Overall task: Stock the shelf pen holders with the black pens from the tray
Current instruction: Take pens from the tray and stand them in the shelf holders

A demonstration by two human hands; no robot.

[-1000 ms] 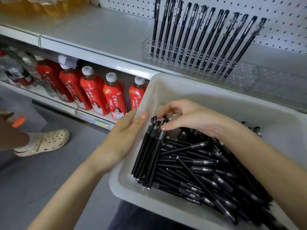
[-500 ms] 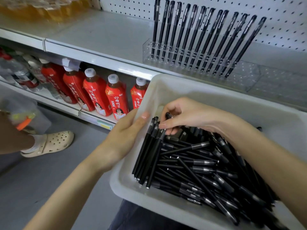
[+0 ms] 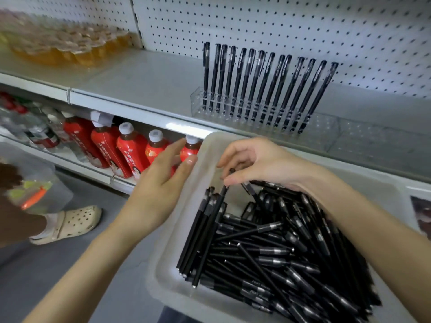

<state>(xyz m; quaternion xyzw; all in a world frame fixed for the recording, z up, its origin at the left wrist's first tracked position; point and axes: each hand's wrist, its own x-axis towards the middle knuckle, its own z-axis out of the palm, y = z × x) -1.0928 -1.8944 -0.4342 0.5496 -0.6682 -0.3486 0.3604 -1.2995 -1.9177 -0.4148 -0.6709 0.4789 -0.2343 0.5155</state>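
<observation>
You stand in a shop aisle with a grey floor [image 3: 58, 276]. Nearest you is the pale, shallow plastic tray [image 3: 163, 266], heaped with loose black pens [image 3: 291, 257] lying crosswise. What holds the tray up is out of sight and neither hand grips it, so a knock on its rim could likely tip the heap onto the floor.

Against the tray's left wall lies a small aligned bundle of pens [image 3: 193, 236], caps toward the shelf. Your right hand [image 3: 261, 164] reaches down at the far end of the heap, thumb and forefinger curled and pinching the cap end of one slim black pen [image 3: 247, 188]. Its lower end runs under the heap. If you lift by the cap alone, it may slip, or it may drag neighbours over the rim.

Your left hand [image 3: 158, 190] hovers just beside the left rim, fingers straight, slightly apart and holding nothing. It is blurred. Behind it stand red bottles with white caps [image 3: 130, 155], which a careless sweep could knock.

Farther off, on the grey metal shelf [image 3: 144, 78], the clear acrylic pen holder [image 3: 197, 101] carries one leaning row of standing black pens [image 3: 263, 89]. Its other holes are unfilled and hard to see. If you miss a hole, you could shove the holder or topple the row against the white pegboard [image 3: 279, 24].
</observation>
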